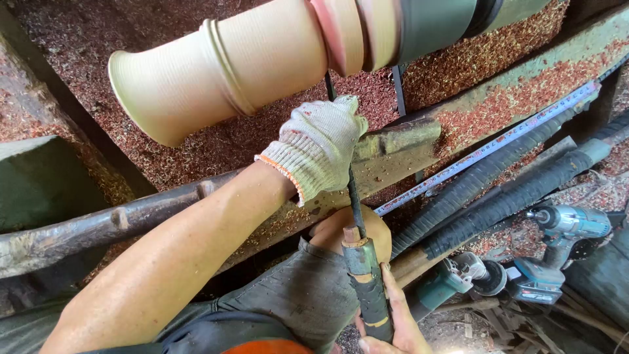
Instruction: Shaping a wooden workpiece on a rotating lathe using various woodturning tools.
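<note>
A pale wooden workpiece (242, 62), turned into a flared spool shape with a pink band, spins on a lathe at the top. My left hand (321, 145), in a white knit glove, presses down on the thin steel shaft of a turning tool (364, 275) where it crosses the metal tool rest (393, 141). My bare right hand (396, 324) grips the tool's wrapped handle near the bottom edge. The tool tip reaches up toward the workpiece, hidden behind the gloved hand.
Reddish wood shavings (498, 52) cover the lathe bed. A measuring tape (498, 144) lies along the green rail. Long tools with black wrapped handles (511, 190) lean at right. A teal cordless drill (563, 226) and another power tool (452, 278) lie lower right.
</note>
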